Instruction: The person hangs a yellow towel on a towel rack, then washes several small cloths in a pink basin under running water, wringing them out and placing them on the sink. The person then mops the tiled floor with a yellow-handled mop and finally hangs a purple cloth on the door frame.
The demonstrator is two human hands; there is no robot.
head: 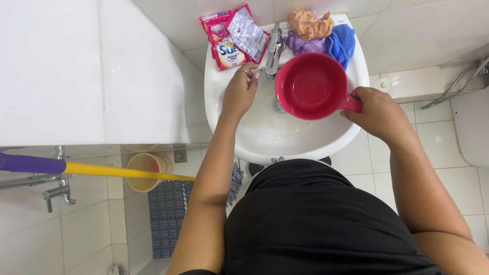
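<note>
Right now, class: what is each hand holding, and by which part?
The right hand holds the red dipper by its short handle. The left hand holds nothing, resting by the tap.

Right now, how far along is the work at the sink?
Done: detergent sachets and cloths sit on the sink rim. In hand: the right hand holds the red dipper by its handle in front of the tap, while the left hand reaches beside the tap. Left: the dipper looks empty, the cloths look dry and sit outside the basin.
</note>
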